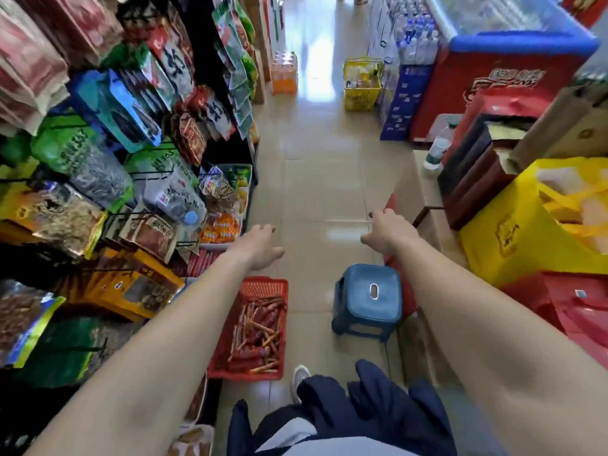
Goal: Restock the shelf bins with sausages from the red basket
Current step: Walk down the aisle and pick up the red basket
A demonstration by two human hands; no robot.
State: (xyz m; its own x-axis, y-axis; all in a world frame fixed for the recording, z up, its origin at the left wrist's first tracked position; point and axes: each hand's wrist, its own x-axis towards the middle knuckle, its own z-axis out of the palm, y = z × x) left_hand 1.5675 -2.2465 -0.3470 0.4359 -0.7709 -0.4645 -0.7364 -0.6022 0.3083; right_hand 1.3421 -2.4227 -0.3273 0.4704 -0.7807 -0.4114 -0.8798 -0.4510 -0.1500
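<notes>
Here we are in the aisle, both arms stretched out front and neither one on the goods. The left hand (263,246) hangs above the far end of the red basket (263,285), back of the hand up, fingers loosely bent, nothing in it. The right hand (386,233) is out to the other side, beyond the blue stool (370,296), with its fingers at the top edge of a red thing (391,202) standing on the floor (322,192). Whether it grips that or only touches it I can't tell, because the hand covers the contact.

The basket sits on the floor tight against the foot of the shelf (227,153), and it's well loaded with thin sausages (260,330) in red and orange wrappers, heaped every which way. Low on the shelf, just beyond the basket, a bin (200,263) shows red sticks laid side by side. The bin (219,229) above it holds orange packets.

My read is that no sausage is in hand yet. They should be light and fairly stiff, with slick plastic skins, so a loose fistful may squirt out at the ends. It would be better to gather several lying the same way, close round their middles, and lay them parallel to the row in the bin. Tugging one end out of the tangle could drag neighbours over the basket's rim.
</notes>
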